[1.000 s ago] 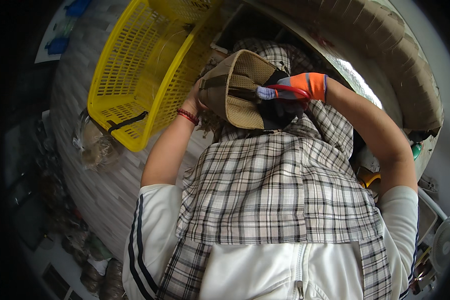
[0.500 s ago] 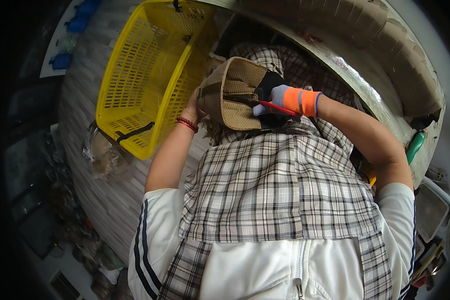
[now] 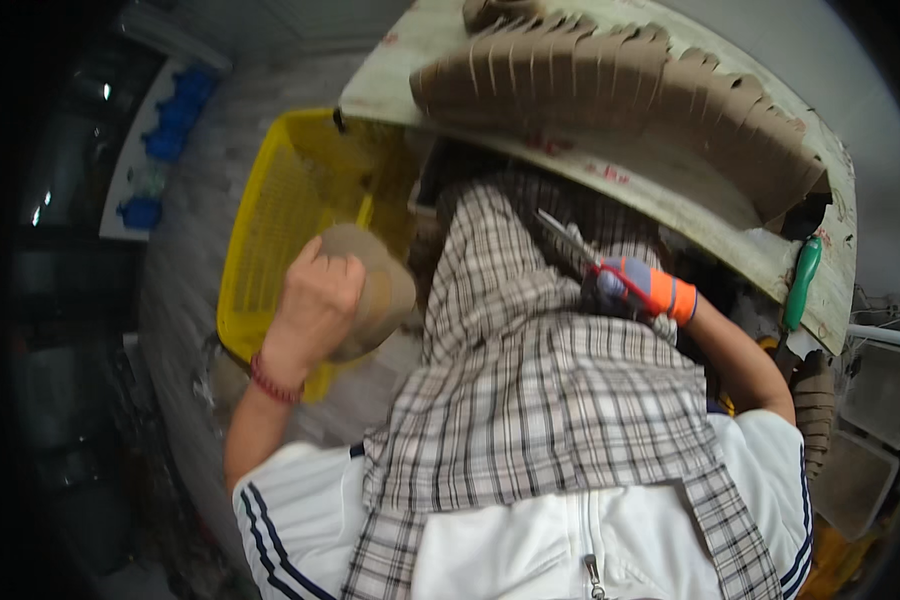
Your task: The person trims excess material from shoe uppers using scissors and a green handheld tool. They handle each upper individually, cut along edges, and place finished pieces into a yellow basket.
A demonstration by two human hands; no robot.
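My bare left hand (image 3: 315, 300), with a red bead bracelet at the wrist, is closed on a tan cup-shaped fabric piece (image 3: 378, 300). It holds the piece over the near side of a yellow plastic basket (image 3: 232, 290); the piece is somewhat blurred. My right hand (image 3: 635, 285), in a grey-and-orange glove, is closed round red-handled scissors (image 3: 570, 242) above my lap. Their blades point up and to the left, away from the tan piece. Something dark lies under the right hand, and I cannot make out what it is.
Ahead and to the right is a pale worktable (image 3: 390, 85) bearing a long row of nested brown pieces (image 3: 590, 85). A green-handled tool (image 3: 803, 280) lies at its right edge. Grey bins (image 3: 880, 390) stand at far right. My plaid apron (image 3: 530, 400) covers my lap.
My left hand has carried the tan piece left and nearer, over the basket. The scissors have come out of the piece and now sit apart, to the right. The view has shifted, showing more worktable.
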